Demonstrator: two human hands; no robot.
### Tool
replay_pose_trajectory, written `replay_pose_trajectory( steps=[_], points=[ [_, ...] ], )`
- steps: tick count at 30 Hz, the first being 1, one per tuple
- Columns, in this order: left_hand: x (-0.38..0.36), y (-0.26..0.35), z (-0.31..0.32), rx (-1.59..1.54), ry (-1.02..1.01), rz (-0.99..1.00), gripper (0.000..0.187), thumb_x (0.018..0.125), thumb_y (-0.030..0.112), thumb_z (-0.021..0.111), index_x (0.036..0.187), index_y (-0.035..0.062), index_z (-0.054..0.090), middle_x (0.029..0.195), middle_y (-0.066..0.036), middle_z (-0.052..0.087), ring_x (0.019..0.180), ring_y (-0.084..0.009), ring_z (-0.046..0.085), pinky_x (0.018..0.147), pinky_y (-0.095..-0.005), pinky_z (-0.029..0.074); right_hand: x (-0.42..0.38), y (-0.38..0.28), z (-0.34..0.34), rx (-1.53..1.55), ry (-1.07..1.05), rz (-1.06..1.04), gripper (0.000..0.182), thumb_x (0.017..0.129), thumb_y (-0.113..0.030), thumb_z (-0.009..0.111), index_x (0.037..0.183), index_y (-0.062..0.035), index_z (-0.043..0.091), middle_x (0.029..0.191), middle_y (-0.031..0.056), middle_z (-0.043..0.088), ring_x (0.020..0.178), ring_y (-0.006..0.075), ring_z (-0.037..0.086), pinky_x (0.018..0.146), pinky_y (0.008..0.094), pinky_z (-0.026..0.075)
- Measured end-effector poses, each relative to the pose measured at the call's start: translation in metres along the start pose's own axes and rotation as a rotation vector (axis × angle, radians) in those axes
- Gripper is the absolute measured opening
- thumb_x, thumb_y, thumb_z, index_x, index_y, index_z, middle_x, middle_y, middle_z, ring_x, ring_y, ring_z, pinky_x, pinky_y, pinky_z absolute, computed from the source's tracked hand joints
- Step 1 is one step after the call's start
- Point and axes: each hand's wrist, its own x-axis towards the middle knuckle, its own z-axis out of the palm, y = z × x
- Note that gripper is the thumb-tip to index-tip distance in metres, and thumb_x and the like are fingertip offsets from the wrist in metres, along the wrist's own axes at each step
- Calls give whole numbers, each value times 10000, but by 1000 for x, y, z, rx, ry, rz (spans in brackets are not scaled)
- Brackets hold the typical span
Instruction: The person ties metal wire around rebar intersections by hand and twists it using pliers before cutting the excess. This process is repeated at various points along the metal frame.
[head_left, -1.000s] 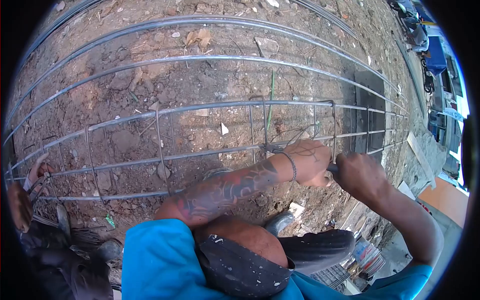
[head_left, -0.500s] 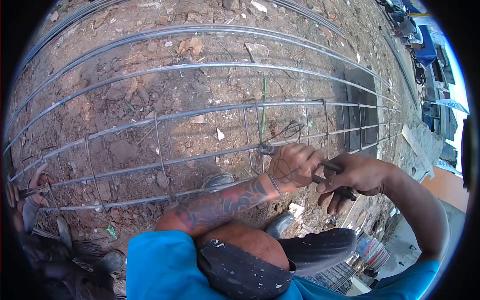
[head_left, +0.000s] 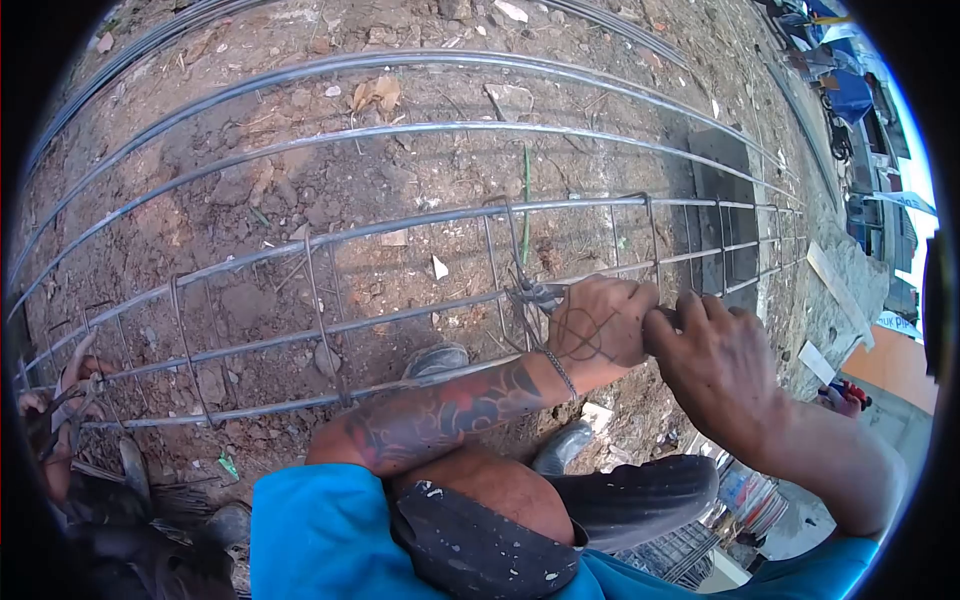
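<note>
My left hand point(head_left: 603, 322), at the end of a tattooed forearm, is closed around the pincers point(head_left: 540, 293). Their metal jaws meet thin tie wire point(head_left: 527, 310) where a stirrup point(head_left: 515, 240) crosses the middle bar point(head_left: 455, 308) of a rebar cage. Pressed up beside it, my right hand point(head_left: 712, 362) is wrapped around the handle end, and the fingers hide most of the handles. A dark circle with a cross marks the back of my left hand.
Long loose bars point(head_left: 440, 127) lie beyond the cage on rubble-strewn soil. At the far left, another person's hand point(head_left: 80, 372) touches the cage end. A dark slab point(head_left: 722, 170) lies under the bars at right. My boot point(head_left: 437, 360) is beneath the lowest bar.
My right hand has turned over and closed around the handles, which showed between its fingers before. The wire loop that stood above my left hand now sits bunched by the jaws.
</note>
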Motion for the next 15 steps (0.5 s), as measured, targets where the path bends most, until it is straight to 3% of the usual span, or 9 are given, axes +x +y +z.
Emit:
replay_pose_trajectory(
  steps=[1, 2, 4, 5, 6, 8, 10, 12, 15],
  points=[
    [-3, 1, 3, -14, 79, 33, 168, 712, 134, 665, 795, 48, 547, 697, -123, 579, 701, -321, 596, 680, -407, 456, 2, 6, -22, 399, -77, 120, 372, 752, -185, 731, 969, 39, 528, 804, 226, 666, 837, 273, 695, 689, 351, 541],
    [-4, 1, 6, -12, 78, 35, 168, 712, 134, 665, 795, 48, 547, 697, -123, 579, 701, -321, 596, 680, -407, 456, 5, 13, -20, 400, -74, 120, 372, 752, -185, 731, 969, 39, 528, 804, 226, 666, 837, 273, 695, 689, 351, 541],
    [-8, 0, 11, 78, 169, 111, 175, 706, 122, 666, 794, 46, 536, 729, -107, 566, 732, -294, 584, 706, -390, 446, 11, 29, -18, 810, -335, 370, 478, 698, -202, 777, 1020, 52, 531, 829, 243, 666, 825, 302, 691, 734, 404, 537],
    [-10, -2, 14, 109, 116, 111, 280, 670, 133, 701, 867, 26, 534, 772, -118, 549, 756, -293, 567, 727, -400, 436, 20, 35, -24, 1094, -657, 455, 475, 706, -180, 752, 1049, 70, 539, 848, 273, 663, 820, 317, 691, 757, 437, 532],
    [-12, 2, 14, 114, 118, 115, 280, 670, 133, 701, 867, 26, 534, 772, -118, 549, 756, -293, 567, 727, -400, 436, 20, 37, -17, 1094, -650, 453, 475, 706, -180, 752, 1049, 70, 539, 848, 273, 663, 820, 317, 691, 757, 437, 532],
    [-14, 14, 10, 208, 201, 46, 439, 611, 137, 725, 989, 32, 530, 791, -132, 570, 751, -324, 594, 725, -415, 458, 15, 36, 8, 779, -345, 115, 418, 719, -158, 746, 1009, 72, 551, 816, 266, 665, 782, 335, 693, 726, 417, 544],
    [-13, 27, -5, 161, 222, 26, 554, 600, 137, 747, 1081, 12, 502, 840, -158, 587, 800, -335, 611, 758, -423, 475, 5, 4, 12, 162, -261, 136, 177, 803, -101, 628, 948, -17, 571, 731, 162, 662, 713, 317, 691, 636, 418, 537],
    [-7, 27, -20, -45, -219, -94, 529, 628, 167, 755, 1069, -4, 520, 878, -176, 603, 848, -338, 622, 775, -417, 491, -8, 5, 34, -98, -19, 62, 134, 822, -122, 597, 915, -33, 557, 723, 119, 636, 669, 302, 668, 582, 401, 509],
    [6, -6, -10, 35, -318, -22, 441, 643, 222, 766, 961, 4, 553, 844, -153, 619, 808, -332, 633, 726, -402, 501, -7, 9, 37, -176, 216, -5, 176, 794, -134, 640, 896, -32, 539, 750, 111, 618, 653, 298, 647, 570, 385, 488]
  ],
)
